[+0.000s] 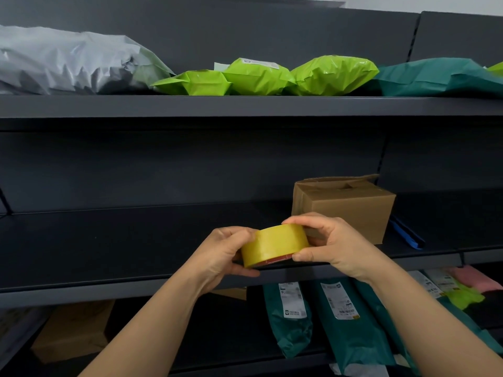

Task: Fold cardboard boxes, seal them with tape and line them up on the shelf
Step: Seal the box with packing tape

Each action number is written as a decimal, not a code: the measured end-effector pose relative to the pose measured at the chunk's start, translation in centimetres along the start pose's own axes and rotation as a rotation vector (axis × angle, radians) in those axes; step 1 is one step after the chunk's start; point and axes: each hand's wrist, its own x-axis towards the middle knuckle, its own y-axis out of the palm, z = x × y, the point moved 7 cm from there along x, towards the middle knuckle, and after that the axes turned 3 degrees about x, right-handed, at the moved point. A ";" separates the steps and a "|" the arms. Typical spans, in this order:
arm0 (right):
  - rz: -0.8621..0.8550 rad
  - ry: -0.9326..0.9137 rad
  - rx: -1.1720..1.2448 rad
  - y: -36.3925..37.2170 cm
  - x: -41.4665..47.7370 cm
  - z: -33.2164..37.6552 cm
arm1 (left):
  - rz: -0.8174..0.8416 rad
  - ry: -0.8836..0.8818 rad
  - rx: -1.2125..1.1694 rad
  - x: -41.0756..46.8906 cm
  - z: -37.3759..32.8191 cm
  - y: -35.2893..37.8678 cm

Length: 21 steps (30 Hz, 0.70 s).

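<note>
- a dark metal shelf (136, 240) stood before me.
- my left hand (223, 254) and right hand (334, 246) gripped the yellow tape roll (275, 244) by its ends, axis crosswise.
- the cardboard box (351, 208) sat just behind, nearer my right.

Head camera faces the shelf (190, 106) from close.

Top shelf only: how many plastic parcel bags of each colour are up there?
Grey bag: 1
Lime green bags: 4, the last cut off by the right frame edge
Teal bag: 1
Pale packet, mostly hidden behind the green ones: 1
Total: 7
</note>
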 end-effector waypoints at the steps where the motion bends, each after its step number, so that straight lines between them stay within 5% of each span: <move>1: -0.001 0.004 0.006 -0.1 0.0 0.0 | 0.008 -0.002 -0.006 0.0 0.1 0.0; 21: -0.004 0.076 -0.005 -1.0 -0.2 0.2 | 0.150 -0.002 0.043 0.0 -0.1 0.6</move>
